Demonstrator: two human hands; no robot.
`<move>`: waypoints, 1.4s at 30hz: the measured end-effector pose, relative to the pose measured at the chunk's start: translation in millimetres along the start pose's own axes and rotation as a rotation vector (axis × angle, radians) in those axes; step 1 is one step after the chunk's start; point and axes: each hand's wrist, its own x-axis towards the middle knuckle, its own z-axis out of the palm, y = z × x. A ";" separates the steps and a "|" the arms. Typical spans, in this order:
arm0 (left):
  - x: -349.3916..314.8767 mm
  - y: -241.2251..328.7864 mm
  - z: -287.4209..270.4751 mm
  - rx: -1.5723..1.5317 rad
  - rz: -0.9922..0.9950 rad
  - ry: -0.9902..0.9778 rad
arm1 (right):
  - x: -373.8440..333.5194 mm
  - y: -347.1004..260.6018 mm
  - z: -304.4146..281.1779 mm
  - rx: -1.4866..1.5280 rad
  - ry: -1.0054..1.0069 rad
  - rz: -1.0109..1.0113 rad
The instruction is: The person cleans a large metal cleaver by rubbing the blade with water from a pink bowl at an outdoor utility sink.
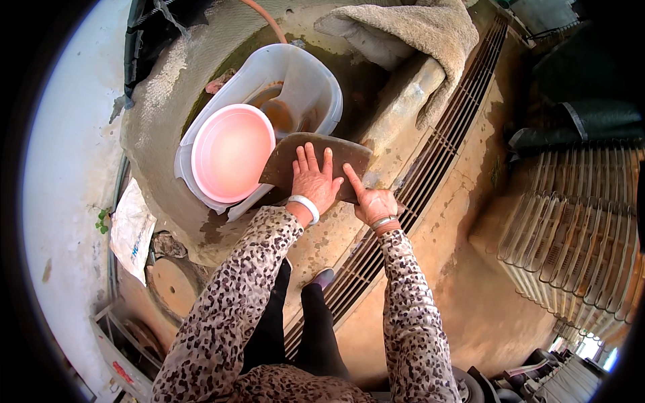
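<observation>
A wide, dark cleaver [349, 149] lies across the near rim of the concrete basin, its curved blade pointing left toward a pink bowl [232, 153]. My left hand [314, 187] rests on the blade with its fingers stretched out flat. Closed around the handle at the blade's right end is my right hand [374, 203], its index finger extended along the metal. Most of the handle is hidden by that hand. The pink bowl sits in one end of a translucent plastic tub [316, 74], which holds some brownish water.
The concrete basin [158, 127] surrounds the tub, and an orange hose [265, 17] enters it from above. A beige towel [430, 30] drapes over its right wall. A metal drain grate [437, 158] runs alongside. Stacked wire racks [571, 228] stand right; a white sack [131, 225] lies left.
</observation>
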 end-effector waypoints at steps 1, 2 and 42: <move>-12.1 0.6 1.5 0.003 0.004 -0.024 | -11.0 -4.8 7.7 0.043 -0.003 -0.009; -32.5 -0.4 10.2 0.023 0.044 -0.080 | -29.8 -10.4 24.7 0.056 -0.041 -0.012; -80.4 51.4 12.1 -0.086 0.385 -0.261 | -149.9 -61.8 125.2 0.404 0.093 0.381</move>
